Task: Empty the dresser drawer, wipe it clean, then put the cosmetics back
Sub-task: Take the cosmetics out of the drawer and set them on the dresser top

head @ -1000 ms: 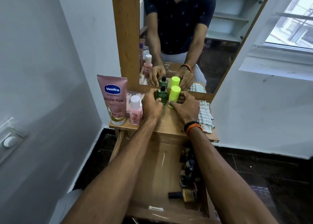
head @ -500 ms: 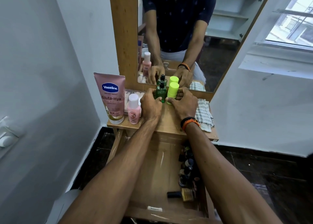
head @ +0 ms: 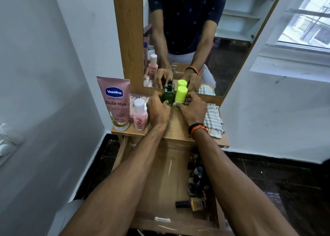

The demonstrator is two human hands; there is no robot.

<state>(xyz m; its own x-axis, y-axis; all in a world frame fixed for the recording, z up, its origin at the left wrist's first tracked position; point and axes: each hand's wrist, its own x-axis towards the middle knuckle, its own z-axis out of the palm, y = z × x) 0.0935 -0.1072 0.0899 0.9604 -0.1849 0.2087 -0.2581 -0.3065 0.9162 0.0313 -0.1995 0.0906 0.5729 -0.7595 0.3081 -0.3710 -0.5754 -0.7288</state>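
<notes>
Two forearms cross above the open drawer (head: 160, 178), whose left floor lies bare while small bottles (head: 196, 180) crowd its right wall (partly hidden under the right arm). On the dresser top (head: 176, 128), hard against the mirror (head: 232, 39), the left hand (head: 158, 110) grips a green bottle (head: 168, 95) and the right hand (head: 192, 110) grips a lime container (head: 180, 95), both upright, just beside each other. A checked cloth (head: 213, 117) overhangs the right edge.

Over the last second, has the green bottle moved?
Yes, slightly: the left hand has pushed the green bottle back toward the mirror, closer to its reflection.
</notes>
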